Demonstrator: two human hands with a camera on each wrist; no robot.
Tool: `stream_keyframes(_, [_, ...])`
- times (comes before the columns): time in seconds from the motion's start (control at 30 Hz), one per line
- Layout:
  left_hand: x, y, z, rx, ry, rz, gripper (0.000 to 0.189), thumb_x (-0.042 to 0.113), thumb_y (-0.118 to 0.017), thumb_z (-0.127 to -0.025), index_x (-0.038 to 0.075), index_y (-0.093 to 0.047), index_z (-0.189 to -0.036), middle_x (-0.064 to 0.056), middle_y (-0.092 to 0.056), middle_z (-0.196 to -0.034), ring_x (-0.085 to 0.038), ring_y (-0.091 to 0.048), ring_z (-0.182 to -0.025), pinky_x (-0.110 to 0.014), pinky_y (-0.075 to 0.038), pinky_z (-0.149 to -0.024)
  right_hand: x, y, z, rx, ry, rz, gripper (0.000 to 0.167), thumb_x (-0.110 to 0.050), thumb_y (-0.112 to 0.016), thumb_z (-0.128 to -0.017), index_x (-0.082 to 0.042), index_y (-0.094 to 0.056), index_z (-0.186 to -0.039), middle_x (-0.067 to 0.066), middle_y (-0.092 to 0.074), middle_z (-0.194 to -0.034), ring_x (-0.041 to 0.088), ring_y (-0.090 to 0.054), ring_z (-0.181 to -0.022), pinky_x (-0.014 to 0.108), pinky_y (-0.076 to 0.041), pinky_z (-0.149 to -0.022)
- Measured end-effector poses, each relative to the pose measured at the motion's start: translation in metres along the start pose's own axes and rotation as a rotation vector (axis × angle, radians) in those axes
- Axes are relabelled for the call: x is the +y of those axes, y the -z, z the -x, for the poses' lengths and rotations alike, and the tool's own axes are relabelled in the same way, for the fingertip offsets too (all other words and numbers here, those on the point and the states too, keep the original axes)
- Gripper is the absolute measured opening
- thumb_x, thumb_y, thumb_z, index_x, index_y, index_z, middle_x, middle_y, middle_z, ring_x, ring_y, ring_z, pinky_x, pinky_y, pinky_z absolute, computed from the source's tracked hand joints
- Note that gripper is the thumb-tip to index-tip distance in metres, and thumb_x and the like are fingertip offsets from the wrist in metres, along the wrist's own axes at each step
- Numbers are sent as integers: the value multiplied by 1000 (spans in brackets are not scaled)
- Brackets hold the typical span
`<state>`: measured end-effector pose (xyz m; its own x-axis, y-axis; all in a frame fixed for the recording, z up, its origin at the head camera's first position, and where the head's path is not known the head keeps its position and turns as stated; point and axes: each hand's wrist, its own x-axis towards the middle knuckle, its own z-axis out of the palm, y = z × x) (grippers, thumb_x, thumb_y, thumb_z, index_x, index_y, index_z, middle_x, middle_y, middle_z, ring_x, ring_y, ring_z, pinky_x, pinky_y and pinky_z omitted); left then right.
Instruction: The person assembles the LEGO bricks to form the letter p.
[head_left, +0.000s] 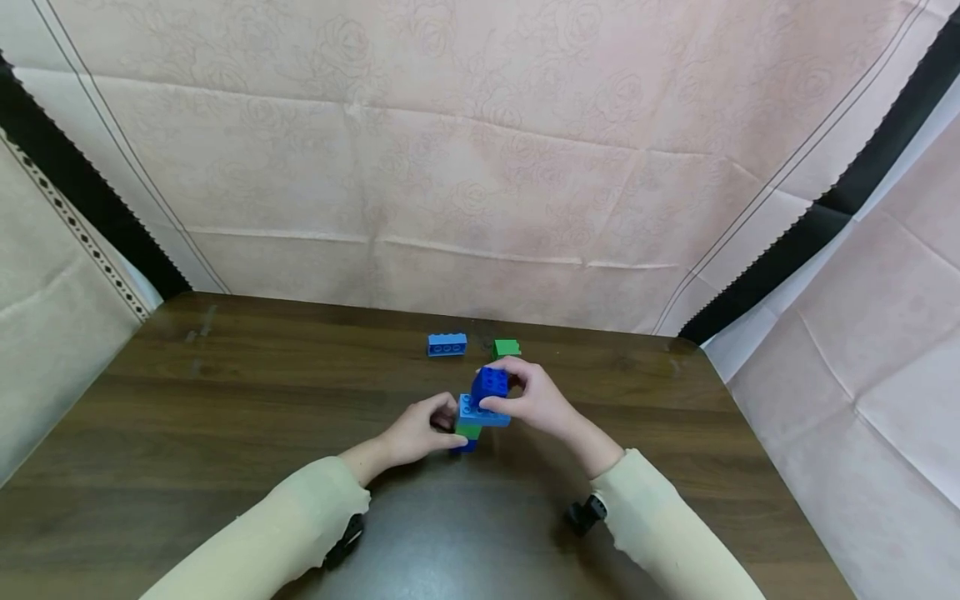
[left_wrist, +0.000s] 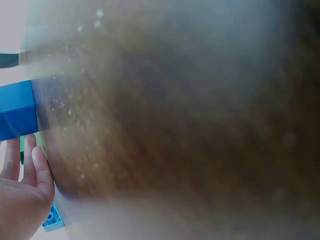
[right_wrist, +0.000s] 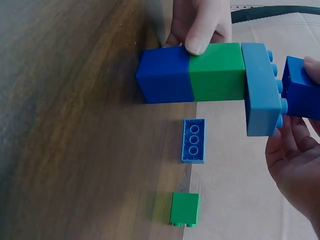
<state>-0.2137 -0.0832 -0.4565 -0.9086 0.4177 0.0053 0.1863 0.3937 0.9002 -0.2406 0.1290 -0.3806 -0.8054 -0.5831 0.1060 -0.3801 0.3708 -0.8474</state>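
A small tower of toy building bricks stands on the table, with a dark blue brick (right_wrist: 165, 75) at the bottom, a green brick (right_wrist: 218, 72) on it and a longer light blue brick (right_wrist: 262, 90) crosswise on top. My left hand (head_left: 416, 429) grips the tower low down, thumb at the seam between the dark blue and green bricks. Between thumb and fingers, my right hand (head_left: 536, 400) pinches another dark blue brick (head_left: 490, 382). That brick sits right at the studs of the light blue one, tilted slightly in the right wrist view.
Farther back on the brown wooden table (head_left: 262, 400) lie a loose light blue brick (head_left: 447, 345) on its side and a loose green brick (head_left: 506, 347). Pale patterned cloth (head_left: 450, 183) hangs behind the table's far edge. Blurred tabletop fills most of the left wrist view.
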Motion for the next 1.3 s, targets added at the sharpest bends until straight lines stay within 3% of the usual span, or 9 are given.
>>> stream_keyframes(0.7, [0, 0, -1, -10, -22, 6, 27, 21, -71, -84, 10, -52, -100, -6, -63, -103, -18, -57, -95, -39, -49, -89, 3, -6, -6, -43, -8, 48, 41, -21, -70, -84, -5, -58, -120, 11, -59, -109, 21, -52, -92, 35, -49, -78])
stream_keyframes(1.3, [0, 1, 1, 0, -24, -11, 26, 20, -71, -84, 10, -51, -98, -6, -63, -101, -18, -58, -94, -39, -50, -87, -6, -7, -8, -69, 45, 192, 42, -21, -72, -82, -7, -60, -120, 6, -61, -105, 19, -48, -91, 29, -47, -76])
